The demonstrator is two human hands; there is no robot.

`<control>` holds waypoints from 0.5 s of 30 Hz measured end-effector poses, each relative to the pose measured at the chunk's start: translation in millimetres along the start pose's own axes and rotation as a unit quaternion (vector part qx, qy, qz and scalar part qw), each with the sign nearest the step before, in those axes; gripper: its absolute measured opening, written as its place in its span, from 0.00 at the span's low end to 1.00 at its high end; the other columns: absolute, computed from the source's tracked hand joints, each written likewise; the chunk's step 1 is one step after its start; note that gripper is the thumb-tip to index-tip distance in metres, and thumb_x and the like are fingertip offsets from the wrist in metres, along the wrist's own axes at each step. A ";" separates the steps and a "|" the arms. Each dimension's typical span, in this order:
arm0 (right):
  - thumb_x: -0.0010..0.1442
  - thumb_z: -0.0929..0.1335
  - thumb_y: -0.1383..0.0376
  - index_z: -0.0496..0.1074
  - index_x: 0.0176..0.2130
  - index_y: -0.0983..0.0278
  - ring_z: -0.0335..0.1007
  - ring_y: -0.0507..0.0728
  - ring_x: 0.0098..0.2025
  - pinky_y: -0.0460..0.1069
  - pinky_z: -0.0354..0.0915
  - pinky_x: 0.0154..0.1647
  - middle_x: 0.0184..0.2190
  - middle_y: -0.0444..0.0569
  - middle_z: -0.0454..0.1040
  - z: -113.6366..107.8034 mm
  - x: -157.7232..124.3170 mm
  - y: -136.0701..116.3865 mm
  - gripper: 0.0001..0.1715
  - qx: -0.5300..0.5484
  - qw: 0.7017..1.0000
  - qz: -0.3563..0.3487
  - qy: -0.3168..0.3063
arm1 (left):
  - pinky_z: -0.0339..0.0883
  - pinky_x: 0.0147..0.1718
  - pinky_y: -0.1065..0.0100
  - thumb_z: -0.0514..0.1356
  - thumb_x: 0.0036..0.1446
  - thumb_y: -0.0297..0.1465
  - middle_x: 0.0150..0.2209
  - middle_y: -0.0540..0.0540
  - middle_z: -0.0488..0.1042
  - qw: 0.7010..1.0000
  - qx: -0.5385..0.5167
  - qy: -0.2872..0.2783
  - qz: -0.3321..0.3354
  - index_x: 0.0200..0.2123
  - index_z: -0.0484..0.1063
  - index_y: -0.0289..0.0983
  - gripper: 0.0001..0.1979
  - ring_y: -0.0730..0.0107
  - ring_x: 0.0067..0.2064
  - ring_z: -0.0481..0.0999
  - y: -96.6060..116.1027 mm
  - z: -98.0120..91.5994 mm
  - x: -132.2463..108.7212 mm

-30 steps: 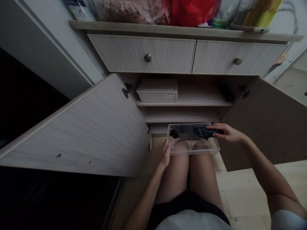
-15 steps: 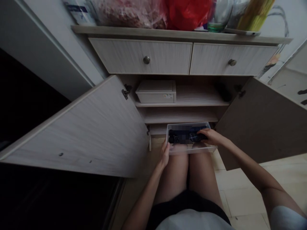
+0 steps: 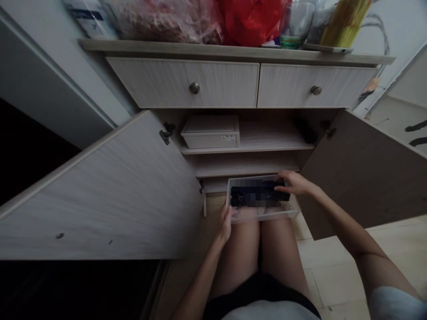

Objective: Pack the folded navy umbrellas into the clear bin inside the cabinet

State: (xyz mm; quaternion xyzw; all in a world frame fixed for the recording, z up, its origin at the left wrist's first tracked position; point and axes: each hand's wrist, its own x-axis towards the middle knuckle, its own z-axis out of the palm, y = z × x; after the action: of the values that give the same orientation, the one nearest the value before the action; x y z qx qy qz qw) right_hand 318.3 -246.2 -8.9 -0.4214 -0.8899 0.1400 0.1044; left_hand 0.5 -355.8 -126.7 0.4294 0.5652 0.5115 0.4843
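Observation:
A clear plastic box (image 3: 263, 218) rests across my thighs, in front of the open cabinet. My left hand (image 3: 225, 222) is closed on its left wall, thumb at the near corner. Inside lie dark navy and black bundles (image 3: 242, 195), long and side by side, with rounded black ends at the left. Their middle is blurred, so their exact kind is unclear. My right hand (image 3: 291, 182) reaches over the box's right end, thumb and fingers around the right end of a dark bundle at the far side.
Both doors of the cabinet stand open, the left door (image 3: 116, 191) and the right door (image 3: 363, 178). A white lidded box (image 3: 211, 133) sits on the upper shelf (image 3: 267, 138), with a dark object at its right. Bags, a glass (image 3: 296, 26) and a bottle crowd the top.
My right hand has moved slightly toward the box's far right corner, its fingers spreading around the dark bundle's end. The bundles have shifted a little. The view has also moved slightly.

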 end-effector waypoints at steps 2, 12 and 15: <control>0.64 0.68 0.57 0.74 0.47 0.63 0.72 0.60 0.43 0.52 0.68 0.46 0.41 0.54 0.75 -19.5 11.7 32.8 0.15 -0.014 0.992 0.076 0.098 | 0.74 0.44 0.55 0.54 0.52 0.65 0.59 0.35 0.73 1.000 0.004 -0.002 -0.009 0.62 0.69 0.37 0.46 0.54 0.43 0.81 0.0 -0.9 -0.4; 0.65 0.63 0.68 0.64 0.61 0.76 0.62 0.70 0.60 0.59 0.62 0.55 0.58 0.73 0.63 -74.1 71.2 164.7 0.27 -0.114 0.851 0.461 0.226 | 0.75 0.41 0.56 0.55 0.51 0.65 0.49 0.35 0.78 0.999 -0.009 -0.010 -0.035 0.59 0.71 0.34 0.46 0.49 0.48 0.80 -3.6 -0.3 4.0; 0.66 0.62 0.67 0.65 0.59 0.81 0.62 0.74 0.60 0.64 0.62 0.55 0.55 0.80 0.63 -74.5 79.7 183.3 0.26 -0.060 0.852 0.468 0.227 | 0.76 0.40 0.57 0.55 0.53 0.62 0.49 0.36 0.79 0.999 -0.013 -0.006 -0.039 0.60 0.71 0.34 0.44 0.51 0.47 0.80 -6.3 0.1 3.8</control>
State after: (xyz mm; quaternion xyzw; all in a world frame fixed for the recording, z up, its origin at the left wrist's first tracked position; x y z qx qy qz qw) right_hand 423.4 -61.1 4.8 -0.8138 -0.5452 0.0188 0.2003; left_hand 0.0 -352.7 -133.4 0.4036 0.5717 0.4969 0.5132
